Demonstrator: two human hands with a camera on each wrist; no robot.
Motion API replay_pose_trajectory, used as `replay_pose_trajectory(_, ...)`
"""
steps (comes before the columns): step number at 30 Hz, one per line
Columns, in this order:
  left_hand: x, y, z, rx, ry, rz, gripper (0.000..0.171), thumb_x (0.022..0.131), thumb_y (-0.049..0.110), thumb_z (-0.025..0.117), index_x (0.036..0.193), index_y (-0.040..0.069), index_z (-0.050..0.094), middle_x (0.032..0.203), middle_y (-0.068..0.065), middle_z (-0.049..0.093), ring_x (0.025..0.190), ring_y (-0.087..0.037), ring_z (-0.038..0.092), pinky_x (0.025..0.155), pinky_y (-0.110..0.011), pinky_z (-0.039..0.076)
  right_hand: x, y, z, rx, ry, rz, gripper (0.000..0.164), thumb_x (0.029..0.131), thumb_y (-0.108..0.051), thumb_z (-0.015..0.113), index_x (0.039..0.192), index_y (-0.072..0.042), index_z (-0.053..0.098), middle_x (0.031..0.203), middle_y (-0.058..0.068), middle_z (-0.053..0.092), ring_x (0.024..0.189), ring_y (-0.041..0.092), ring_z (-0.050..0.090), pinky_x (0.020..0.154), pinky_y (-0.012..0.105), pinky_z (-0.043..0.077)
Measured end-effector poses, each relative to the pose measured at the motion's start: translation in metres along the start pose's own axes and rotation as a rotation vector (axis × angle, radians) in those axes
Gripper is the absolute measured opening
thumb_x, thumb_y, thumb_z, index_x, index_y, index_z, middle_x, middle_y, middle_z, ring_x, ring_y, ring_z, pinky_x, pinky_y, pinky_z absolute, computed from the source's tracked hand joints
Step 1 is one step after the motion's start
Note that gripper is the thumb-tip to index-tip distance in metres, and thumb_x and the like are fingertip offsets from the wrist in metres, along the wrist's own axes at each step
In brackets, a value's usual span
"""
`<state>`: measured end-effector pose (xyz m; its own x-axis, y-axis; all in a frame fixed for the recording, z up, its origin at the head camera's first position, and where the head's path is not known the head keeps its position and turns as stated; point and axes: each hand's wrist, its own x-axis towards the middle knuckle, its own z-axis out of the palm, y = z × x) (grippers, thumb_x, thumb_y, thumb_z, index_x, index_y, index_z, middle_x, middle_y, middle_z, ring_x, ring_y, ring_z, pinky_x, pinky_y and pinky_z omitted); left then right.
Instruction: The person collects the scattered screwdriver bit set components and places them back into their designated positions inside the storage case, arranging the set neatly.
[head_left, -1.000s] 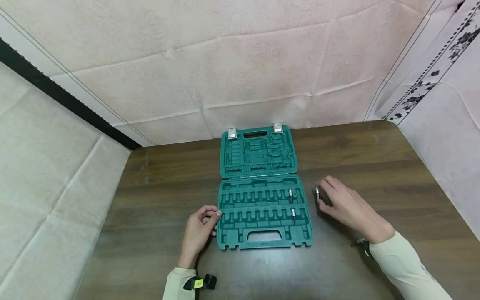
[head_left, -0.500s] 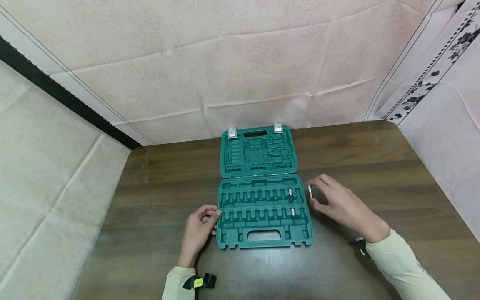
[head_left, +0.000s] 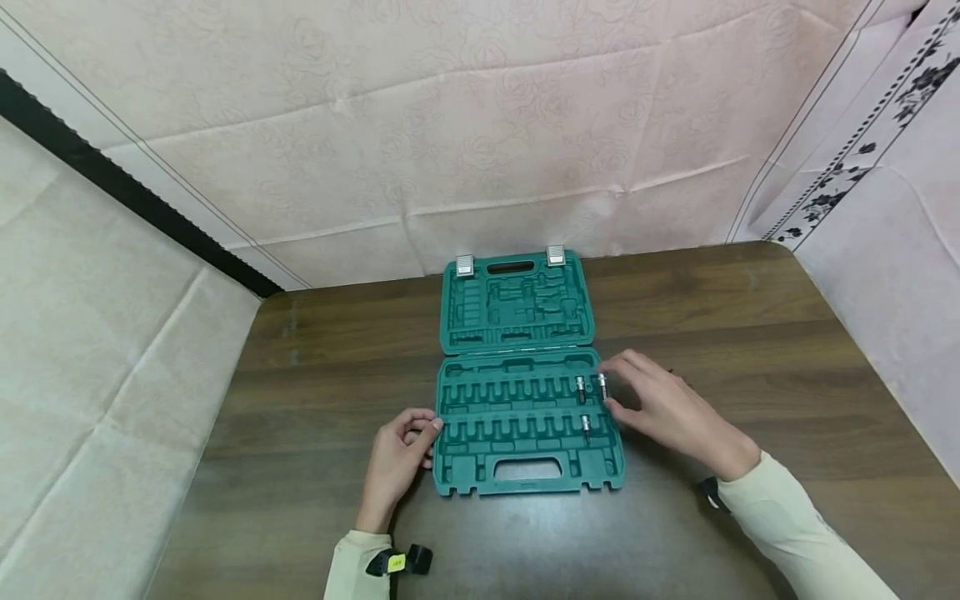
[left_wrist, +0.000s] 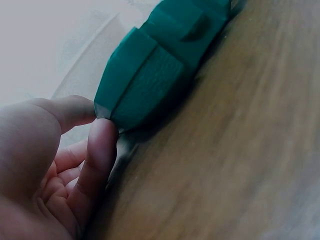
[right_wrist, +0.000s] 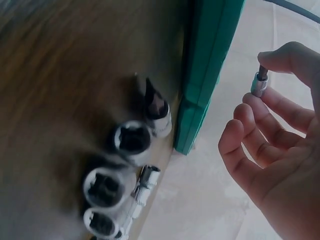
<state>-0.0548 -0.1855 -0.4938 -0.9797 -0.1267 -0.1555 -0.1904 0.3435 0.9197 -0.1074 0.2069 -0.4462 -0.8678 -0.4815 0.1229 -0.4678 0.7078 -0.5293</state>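
A green socket-set case [head_left: 467, 477] lies unfolded on the wooden table, its moulded slots facing up. My left hand [head_left: 401, 454] pinches the left edge of its lower half; the left wrist view shows thumb and finger at the corner of the case wall [left_wrist: 150, 80]. Between thumb and fingertips, my right hand [head_left: 663, 408] holds a small bit socket [right_wrist: 259, 85], silver at one end with a dark bit at the other. It is over the right edge of the case's lower half. Two similar bit sockets, an upper one [head_left: 581, 389] and a lower one [head_left: 587, 427], sit in slots nearby.
Several loose chrome sockets [right_wrist: 104, 187] stand on the table near the right hand, mostly hidden behind it in the head view. The lid [head_left: 517, 340] lies back toward the cloth-covered wall [head_left: 480, 150], two silver latches at its far edge.
My right hand has moved left with the bit socket, from the table beside the case to above the case's right edge. The left hand has stayed in place.
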Motion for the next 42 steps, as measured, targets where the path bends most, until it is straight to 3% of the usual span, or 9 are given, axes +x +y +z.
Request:
replay_pose_trajectory(7,0.001,0.000,-0.001,-0.003,-0.002,0.003,0.022,0.101,0.023,0.074,0.115,0.006,0.072,0.088,-0.010,0.073,0.063,-0.016,0.064,0.054,-0.028,0.059,0.008,-0.003,0.005,0.005,0.012,-0.040,0.044,0.092,-0.012,0.082,0.132,-0.006,0.067,0.128,0.009,0.064,0.121,0.029,0.061,0.101,0.055,0.057)
replay_pose_trajectory(19,0.002,-0.004,-0.001,0.011,-0.011,-0.001,0.019,0.102,0.022,0.074,0.113,0.007,0.073,0.083,-0.008,0.071,0.061,-0.017,0.064,0.055,-0.029,0.060,0.020,-0.012,0.012,0.043,-0.016,-0.032,0.044,0.093,-0.013,0.082,0.133,-0.005,0.065,0.127,0.009,0.065,0.116,0.027,0.064,0.098,0.052,0.059)
replay_pose_trajectory(27,0.001,-0.003,-0.001,0.020,-0.011,0.011,0.020,0.102,0.023,0.074,0.114,0.007,0.072,0.081,-0.007,0.070,0.061,-0.017,0.065,0.055,-0.030,0.060,0.025,-0.012,0.023,0.001,-0.004,-0.062,0.042,0.092,-0.012,0.081,0.130,-0.005,0.066,0.128,0.010,0.066,0.120,0.026,0.064,0.097,0.049,0.060)
replay_pose_trajectory(34,0.001,-0.002,-0.001,0.023,-0.011,-0.010,0.018,0.102,0.022,0.073,0.114,0.008,0.073,0.084,-0.007,0.071,0.062,-0.019,0.065,0.056,-0.031,0.060,0.029,-0.014,0.025,-0.022,-0.017,-0.030,0.043,0.093,-0.016,0.081,0.132,-0.007,0.066,0.135,0.011,0.065,0.125,0.028,0.061,0.098,0.052,0.059)
replay_pose_trajectory(42,0.002,-0.005,-0.001,0.024,-0.010,0.011,0.020,0.102,0.023,0.074,0.114,0.007,0.073,0.083,-0.007,0.071,0.063,-0.017,0.065,0.055,-0.031,0.060,0.033,-0.015,0.030,-0.057,-0.012,-0.072,0.043,0.090,-0.016,0.084,0.128,-0.005,0.068,0.126,0.009,0.067,0.113,0.024,0.062,0.090,0.045,0.060)
